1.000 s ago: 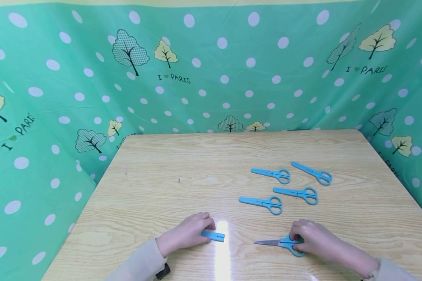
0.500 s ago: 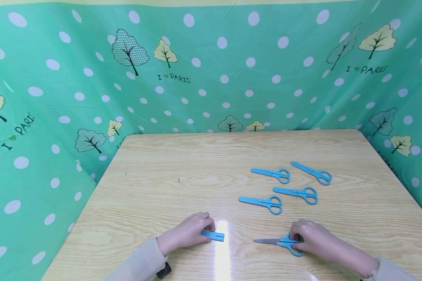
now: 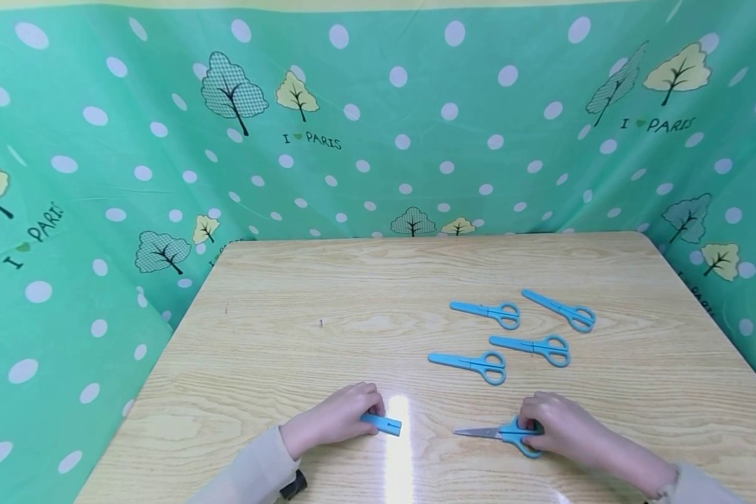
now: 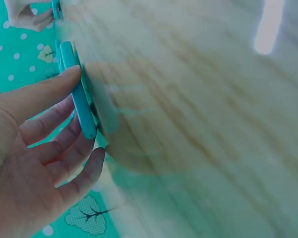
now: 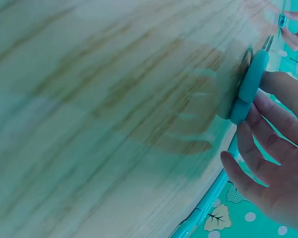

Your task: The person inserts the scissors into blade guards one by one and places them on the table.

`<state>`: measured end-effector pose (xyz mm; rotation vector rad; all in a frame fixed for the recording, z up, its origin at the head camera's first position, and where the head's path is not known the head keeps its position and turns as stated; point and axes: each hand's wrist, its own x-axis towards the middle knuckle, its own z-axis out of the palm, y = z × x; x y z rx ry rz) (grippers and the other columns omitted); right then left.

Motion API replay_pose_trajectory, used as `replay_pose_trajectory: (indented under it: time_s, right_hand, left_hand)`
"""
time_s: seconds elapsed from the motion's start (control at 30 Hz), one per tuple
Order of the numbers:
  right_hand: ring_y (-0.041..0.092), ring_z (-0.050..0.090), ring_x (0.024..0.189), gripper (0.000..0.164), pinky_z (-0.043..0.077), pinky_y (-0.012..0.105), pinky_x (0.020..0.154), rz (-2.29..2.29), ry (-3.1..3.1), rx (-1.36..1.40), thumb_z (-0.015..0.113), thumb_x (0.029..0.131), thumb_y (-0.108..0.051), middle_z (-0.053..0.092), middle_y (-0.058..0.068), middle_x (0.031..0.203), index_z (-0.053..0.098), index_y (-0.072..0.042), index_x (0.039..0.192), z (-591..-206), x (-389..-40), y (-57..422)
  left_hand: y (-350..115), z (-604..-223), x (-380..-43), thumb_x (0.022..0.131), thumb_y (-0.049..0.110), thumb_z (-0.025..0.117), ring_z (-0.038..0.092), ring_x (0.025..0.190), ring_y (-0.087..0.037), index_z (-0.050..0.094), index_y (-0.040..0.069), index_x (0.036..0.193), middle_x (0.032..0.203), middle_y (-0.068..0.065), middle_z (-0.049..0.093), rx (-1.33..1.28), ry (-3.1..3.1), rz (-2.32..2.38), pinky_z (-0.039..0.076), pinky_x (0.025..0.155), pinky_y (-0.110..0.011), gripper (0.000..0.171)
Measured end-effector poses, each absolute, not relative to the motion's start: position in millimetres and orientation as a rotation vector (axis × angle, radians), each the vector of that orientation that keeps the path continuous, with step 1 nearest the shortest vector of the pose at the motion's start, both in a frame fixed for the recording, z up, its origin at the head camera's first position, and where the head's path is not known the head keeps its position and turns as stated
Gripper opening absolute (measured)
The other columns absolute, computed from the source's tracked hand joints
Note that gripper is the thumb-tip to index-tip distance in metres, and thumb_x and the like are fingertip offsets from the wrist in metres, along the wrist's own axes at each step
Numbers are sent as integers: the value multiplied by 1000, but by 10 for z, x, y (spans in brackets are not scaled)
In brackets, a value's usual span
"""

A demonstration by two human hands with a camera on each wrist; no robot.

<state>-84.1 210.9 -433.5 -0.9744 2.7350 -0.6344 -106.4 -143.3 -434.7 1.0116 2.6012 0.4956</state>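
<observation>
Between its thumb and fingers my left hand [image 3: 343,414] pinches a blue scissors sheath [image 3: 386,424], just above or on the table. The sheath's slotted end points right; in the left wrist view the sheath [image 4: 83,111] shows edge-on under the thumb. Across a gap to the right, my right hand [image 3: 561,427] grips the blue handles of a pair of scissors [image 3: 509,435]. Its bare metal blades are together and point left at the sheath. One handle loop is partly hidden by the fingers. The right wrist view shows the handle [image 5: 253,79] beside the fingertips.
Several sheathed blue scissors lie beyond my right hand: a near-left pair [image 3: 466,362], a middle pair [image 3: 532,346], a back-left pair [image 3: 486,311] and a back-right pair [image 3: 557,308]. A green dotted curtain [image 3: 378,140] borders the wooden table [image 3: 277,280].
The sheath's slotted end has tipped slightly toward me. The scissors in my right hand have shifted a tiny bit left. Both hands otherwise stay in place.
</observation>
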Motion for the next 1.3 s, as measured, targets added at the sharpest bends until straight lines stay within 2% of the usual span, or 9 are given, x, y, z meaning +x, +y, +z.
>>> replay_pose_trajectory:
  time_s: [0.27, 0.77, 1.03, 1.3]
  right_hand:
    - [-2, 36, 64, 11, 37, 18, 52, -655, 2776, -1007, 72, 70, -21, 48, -21, 73, 61, -22, 73, -4348, -837, 2122]
    - [-1, 42, 67, 11, 40, 18, 52, -731, 2812, -1013, 72, 71, -19, 52, -15, 76, 68, -14, 81, -4339, -827, 2115]
    - [-1, 43, 68, 13, 43, 17, 53, -758, 2898, -1014, 72, 70, -20, 50, -17, 76, 68, -15, 82, -4314, -827, 2089]
    - [0, 46, 66, 16, 45, 16, 53, -836, 2984, -1119, 74, 66, -14, 53, -12, 76, 67, -12, 80, -4292, -840, 2044]
  left_hand:
    - [-1445, -4332, -1068, 76, 24, 67, 49, 78, 1, 61, 14, 93, 86, 12, 55, 990, 2591, 539, 45, 71, -17, 20]
    - [-1452, -4317, -1074, 80, 21, 64, 49, 77, 2, 60, 12, 95, 87, 10, 56, 941, 2551, 669, 45, 68, -15, 18]
    - [-1430, -4290, -1074, 80, 17, 64, 54, 83, -2, 61, 10, 96, 91, 6, 60, 941, 2588, 709, 47, 73, -16, 18]
    - [-1415, -4258, -1062, 80, 18, 63, 55, 86, -6, 60, 9, 98, 93, 3, 60, 956, 2648, 729, 48, 76, -19, 20]
